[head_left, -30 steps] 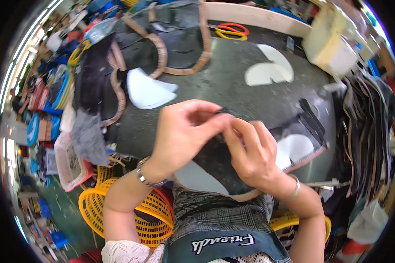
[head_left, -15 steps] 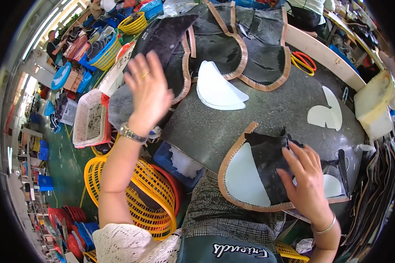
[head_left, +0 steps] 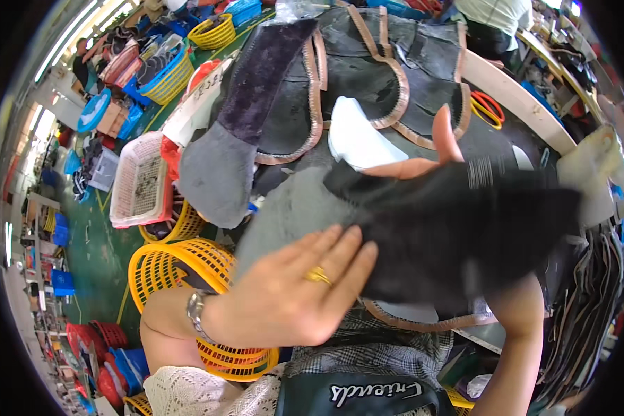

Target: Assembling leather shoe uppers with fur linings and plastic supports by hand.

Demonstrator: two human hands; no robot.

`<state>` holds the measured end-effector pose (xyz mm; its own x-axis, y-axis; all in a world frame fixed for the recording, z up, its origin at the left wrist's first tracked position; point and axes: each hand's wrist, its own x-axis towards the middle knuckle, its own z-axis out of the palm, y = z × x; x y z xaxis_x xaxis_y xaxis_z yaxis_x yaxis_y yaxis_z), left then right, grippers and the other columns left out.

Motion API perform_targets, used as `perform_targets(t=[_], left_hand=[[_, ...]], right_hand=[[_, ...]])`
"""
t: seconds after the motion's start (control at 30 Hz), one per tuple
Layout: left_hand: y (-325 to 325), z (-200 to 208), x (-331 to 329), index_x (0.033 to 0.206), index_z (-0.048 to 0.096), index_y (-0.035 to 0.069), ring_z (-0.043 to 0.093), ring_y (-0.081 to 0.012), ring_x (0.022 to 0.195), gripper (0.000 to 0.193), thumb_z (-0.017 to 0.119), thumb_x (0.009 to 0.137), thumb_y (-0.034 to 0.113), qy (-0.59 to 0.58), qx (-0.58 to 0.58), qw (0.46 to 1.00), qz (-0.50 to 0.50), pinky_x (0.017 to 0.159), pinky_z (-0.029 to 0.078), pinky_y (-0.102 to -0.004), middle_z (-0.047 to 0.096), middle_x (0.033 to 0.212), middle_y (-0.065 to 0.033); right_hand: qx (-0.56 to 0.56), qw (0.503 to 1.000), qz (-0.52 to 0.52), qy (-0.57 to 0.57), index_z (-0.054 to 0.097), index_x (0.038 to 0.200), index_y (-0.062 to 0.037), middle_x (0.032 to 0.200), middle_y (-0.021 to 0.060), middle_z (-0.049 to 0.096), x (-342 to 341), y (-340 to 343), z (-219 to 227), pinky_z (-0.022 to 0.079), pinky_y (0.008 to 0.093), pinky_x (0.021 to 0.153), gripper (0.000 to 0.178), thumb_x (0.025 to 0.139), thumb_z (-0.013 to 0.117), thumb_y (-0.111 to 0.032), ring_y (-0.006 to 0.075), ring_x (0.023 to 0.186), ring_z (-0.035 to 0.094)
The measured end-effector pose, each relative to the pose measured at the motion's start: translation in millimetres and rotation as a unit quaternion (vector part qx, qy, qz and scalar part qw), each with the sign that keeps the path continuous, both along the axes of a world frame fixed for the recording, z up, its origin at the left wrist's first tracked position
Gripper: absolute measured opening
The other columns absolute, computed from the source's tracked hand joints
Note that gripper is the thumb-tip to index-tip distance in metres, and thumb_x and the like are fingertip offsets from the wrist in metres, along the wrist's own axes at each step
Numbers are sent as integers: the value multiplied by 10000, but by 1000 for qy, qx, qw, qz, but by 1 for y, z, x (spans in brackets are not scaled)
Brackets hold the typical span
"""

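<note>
A black and grey cut piece of material (head_left: pixel 457 229), blurred by motion, is held up over the right half of the table. My left hand (head_left: pixel 295 284), with a ring and a wristwatch, lies across its grey end, fingers together on the upper face and thumb hidden. Behind the piece is my right hand (head_left: pixel 445 135); only its raised thumb and part of a finger show above the edge. Underneath lies a tan-bordered black piece (head_left: pixel 430 320), mostly covered. White rounded templates (head_left: pixel 357 135) rest just beyond the held piece.
Dark pieces with grey rounded ends (head_left: pixel 218 177) lie at the table's left; tan-edged black panels (head_left: pixel 367 90) are behind. Orange-and-yellow-handled scissors (head_left: pixel 489 109) sit far right, near a whitish container (head_left: pixel 596 166). Yellow baskets (head_left: pixel 180 267) and a white-pink basket (head_left: pixel 142 180) stand left. Another person is at the back.
My left hand came down and right from above the left pile. A black and grey piece is now between my hands, over the tan-bordered piece. My right hand rose from that piece.
</note>
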<state>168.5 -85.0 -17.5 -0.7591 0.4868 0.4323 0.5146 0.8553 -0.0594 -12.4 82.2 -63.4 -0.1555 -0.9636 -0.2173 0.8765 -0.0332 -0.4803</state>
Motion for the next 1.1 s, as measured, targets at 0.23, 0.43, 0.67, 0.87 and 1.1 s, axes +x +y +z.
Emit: perform_targets(t=[0.23, 0.43, 0.67, 0.87, 1.1], left_hand=[[18, 15, -29, 1269, 563, 6, 524, -319, 1246, 774, 824, 695, 455, -172, 153, 963, -142, 953, 413, -405, 585, 1284, -158], [46, -15, -66, 1171, 659, 27, 685, -175, 742, 509, 854, 730, 191, -738, 251, 606, -159, 676, 515, -245, 708, 830, -69], [92, -13, -41, 912, 751, 38, 679, -189, 673, 342, 572, 687, -148, -415, 330, 833, -157, 610, 525, -285, 704, 791, -95], [135, -28, -38, 999, 711, 35, 676, -229, 679, 282, 642, 744, -65, -353, 234, 855, -299, 605, 545, -301, 687, 811, -87], [109, -32, -161, 989, 634, -75, 598, -126, 610, 451, 500, 1001, 356, -386, 144, 890, 194, 601, 508, -271, 632, 708, -91]], right_hand=[[36, 872, 144, 466, 572, 1257, 20, 980, 123, 707, 85, 88, 3, 517, 303, 739, 389, 873, 626, -13, 157, 828, 658], [185, 836, 33, 516, 554, 1296, -3, 1015, 158, 714, 127, 152, 44, 543, 331, 792, 443, 859, 623, -16, 261, 859, 704], [192, 715, -61, 669, 596, 1195, 52, 939, 198, 704, 158, 240, 18, 584, 335, 715, 391, 813, 667, 5, 283, 842, 709], [281, 581, -173, 744, 565, 1139, 69, 966, 201, 670, 179, 232, 7, 574, 395, 639, 382, 767, 634, 19, 360, 800, 681], [218, 676, -79, 700, 581, 1091, 5, 746, 129, 612, 178, 234, -5, 536, 388, 562, 355, 740, 625, -13, 321, 656, 649]])
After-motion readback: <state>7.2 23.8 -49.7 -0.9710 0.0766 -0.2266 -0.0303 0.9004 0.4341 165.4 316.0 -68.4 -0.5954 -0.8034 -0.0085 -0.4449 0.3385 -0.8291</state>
